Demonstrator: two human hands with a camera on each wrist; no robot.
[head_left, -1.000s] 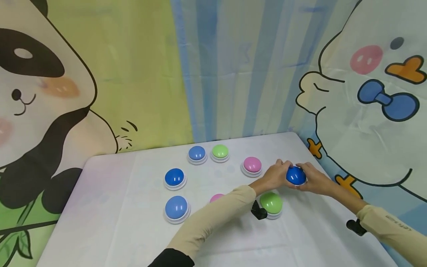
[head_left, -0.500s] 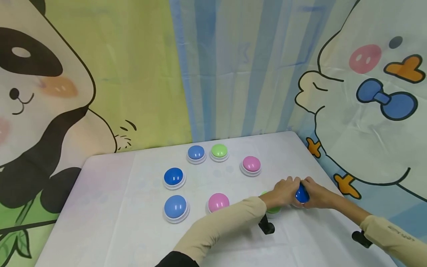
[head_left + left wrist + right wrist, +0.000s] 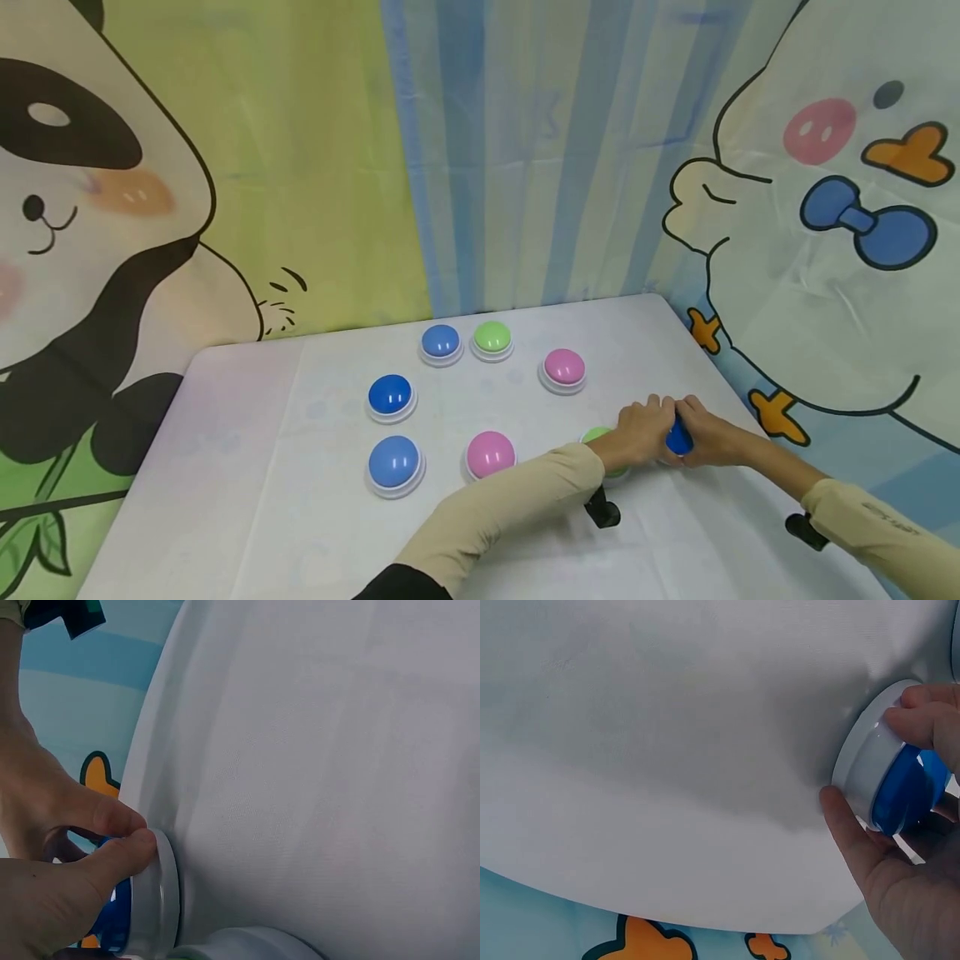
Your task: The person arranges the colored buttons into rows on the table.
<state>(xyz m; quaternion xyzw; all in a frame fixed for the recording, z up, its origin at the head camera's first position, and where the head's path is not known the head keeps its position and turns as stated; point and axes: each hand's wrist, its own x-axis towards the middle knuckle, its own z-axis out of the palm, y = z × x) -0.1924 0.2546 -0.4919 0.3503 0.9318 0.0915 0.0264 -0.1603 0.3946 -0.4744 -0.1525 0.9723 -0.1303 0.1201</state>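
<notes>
Both hands are around a dark blue push button with a white round base, at the right side of the white table. My left hand grips it from the left and my right hand from the right. The right wrist view shows the button's white base against the tabletop, with my right thumb and fingers spread round its rim. Seen from the left wrist, the thumbs lie along the edge of the base. Just left of it, a green button is mostly hidden behind my left hand and wrist.
A pink button is beside my left forearm, and another pink one lies farther back. Blue buttons and a far green one stand to the left and back. The tabletop ends at patterned curtains.
Both hands have brought the blue button toward the near side and slightly right, down to the table. The near pink button has come out from behind my left arm. The last half second shows hardly any movement.
</notes>
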